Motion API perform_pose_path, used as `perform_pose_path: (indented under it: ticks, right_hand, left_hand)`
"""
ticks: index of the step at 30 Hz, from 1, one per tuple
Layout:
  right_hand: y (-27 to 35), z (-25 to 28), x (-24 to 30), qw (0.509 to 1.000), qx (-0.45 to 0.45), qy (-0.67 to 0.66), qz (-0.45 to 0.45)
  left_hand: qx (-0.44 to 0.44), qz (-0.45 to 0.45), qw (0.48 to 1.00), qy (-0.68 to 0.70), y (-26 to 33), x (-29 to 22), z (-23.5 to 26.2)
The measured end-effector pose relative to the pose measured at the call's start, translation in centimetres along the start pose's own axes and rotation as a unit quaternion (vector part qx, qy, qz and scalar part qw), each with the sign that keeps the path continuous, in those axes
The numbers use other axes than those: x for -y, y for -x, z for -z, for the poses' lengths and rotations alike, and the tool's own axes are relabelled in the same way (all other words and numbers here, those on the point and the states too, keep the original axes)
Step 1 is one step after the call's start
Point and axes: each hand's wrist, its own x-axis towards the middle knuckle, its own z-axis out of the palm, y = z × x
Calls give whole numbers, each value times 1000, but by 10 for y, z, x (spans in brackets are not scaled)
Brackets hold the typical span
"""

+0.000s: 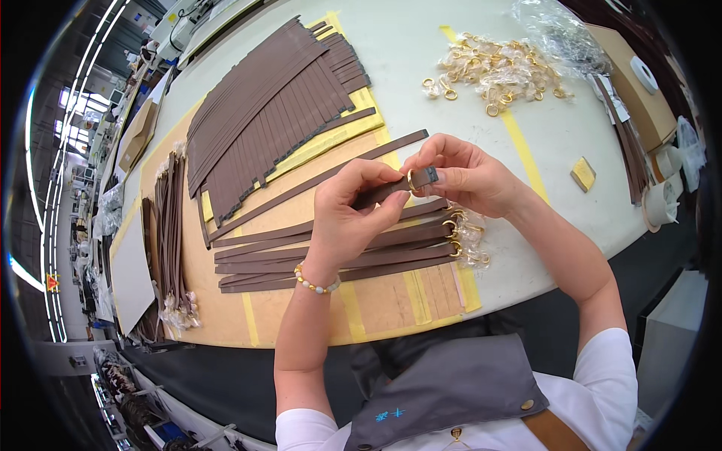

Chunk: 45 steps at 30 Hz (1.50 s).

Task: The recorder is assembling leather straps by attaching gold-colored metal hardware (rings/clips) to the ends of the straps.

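Note:
A brown flat strap (378,197) is pinched in my left hand (347,207), thumb and fingers closed on it a little behind its end. Around the strap near its dark tip sits a gold ring (411,180). My right hand (477,180) is closed at that tip, its thumb against the strap end and its fingers beside the ring; what else lies between those fingers is hidden. Just below my hands, several brown straps with gold clasps (454,233) in clear plastic lie side by side on the tan board (383,304). One long loose strap (301,186) lies beyond them.
A large stack of brown straps (256,113) covers the far left. Plastic-wrapped gold clasps (511,71) are heaped at the far right, near a clear plastic bag (560,37) and a cardboard box (635,90). A yellow block (583,174) lies right; bundled straps (170,233) lie left.

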Motion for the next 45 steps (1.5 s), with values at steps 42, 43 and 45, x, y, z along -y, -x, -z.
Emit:
perform_pose_path:
  ticks: [42, 43, 45]
  right_hand:
    - [6, -19, 11, 955, -46, 266, -125]
    - [6, -19, 10, 954, -45, 269, -123]
    - [6, -18, 8, 953, -46, 273, -121]
  left_hand:
    - [58, -12, 987, -152, 0, 4, -7]
    - [58, -8, 986, -153, 1, 4, -7]
    - [59, -10, 986, -155, 1, 5, -7]
